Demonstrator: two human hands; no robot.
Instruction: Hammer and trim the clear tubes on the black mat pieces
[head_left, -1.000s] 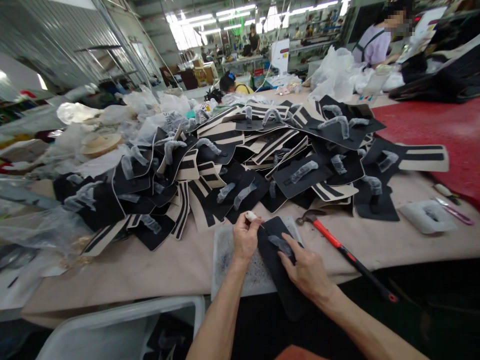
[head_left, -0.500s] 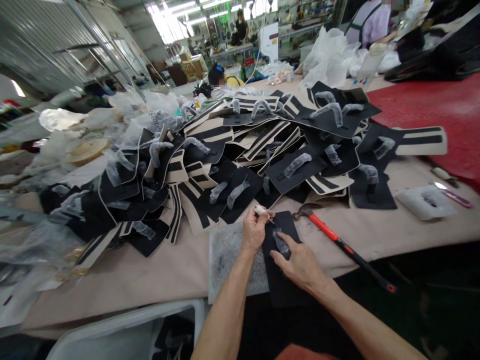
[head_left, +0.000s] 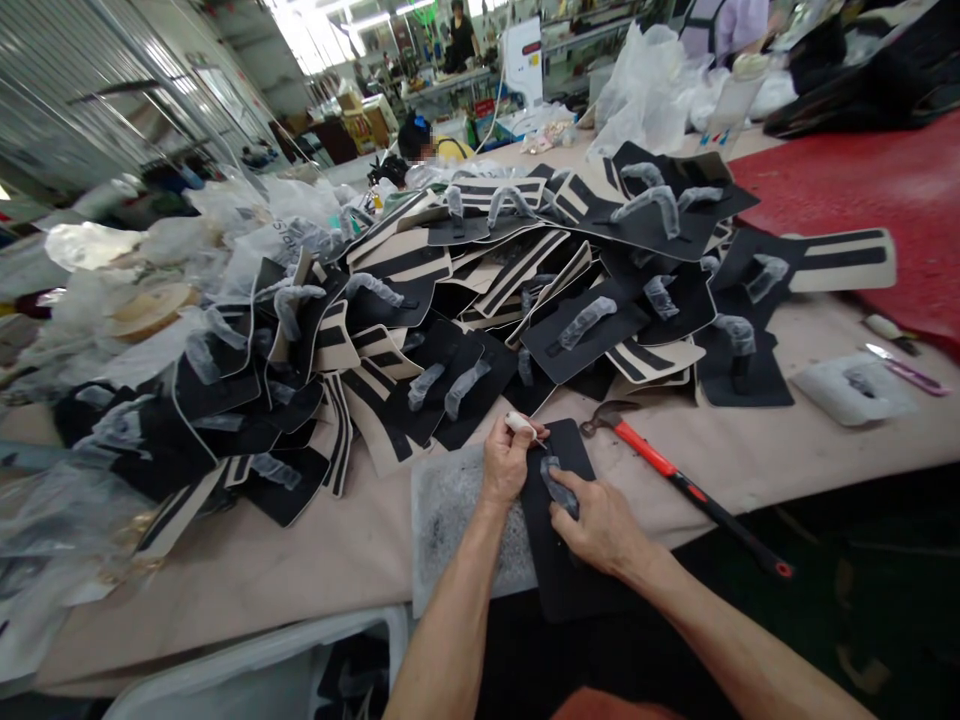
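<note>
Grip, left hand (head_left: pixel 505 462): closed round a white-handled tool (head_left: pixel 519 423). Grip, right hand (head_left: pixel 604 525): index and thumb parted, touching the wrapped handle (head_left: pixel 556 486) on a black panel (head_left: pixel 562 582); clasping or only pressing, cannot tell. Panel lies just left of the claw hammer (head_left: pixel 646 448), overlapping a pale slab (head_left: pixel 454 520). Lettering: on a plastic bag (head_left: pixel 270 248) far left of the hammer, not fully legible. Surface (head_left: pixel 322 560): brown-covered; heap of similar panels (head_left: pixel 544 320) beyond the hammer. Room: workshop, strip lights (head_left: pixel 371 22). Since one second earlier: panel turned straighter, tool nearer the wrapped handle.
</note>
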